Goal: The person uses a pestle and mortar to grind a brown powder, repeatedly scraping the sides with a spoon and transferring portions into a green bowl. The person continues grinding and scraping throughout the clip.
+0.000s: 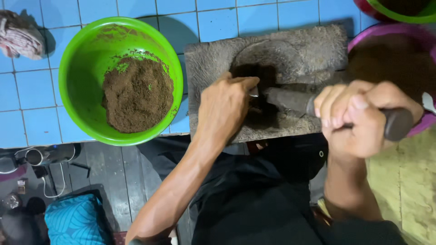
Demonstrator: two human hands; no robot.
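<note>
We see our right hand (359,115) wrapped tight around the end of a dark, long stone pestle (290,100), which slants down so that its tip meets the hollow of the flat grey stone grinding slab (309,50); that angle looks suited to pressing into the hollow. Our left hand (227,106) rests on the slab, fingers curled narrow around what seems a small metal spoon (253,92) at the hollow's edge, though we cannot make it out clearly. Just left of the slab, on the blue tiled surface (27,113), stands a bright green plastic bowl (81,72) of brown ground powder (136,95), close at hand.
</note>
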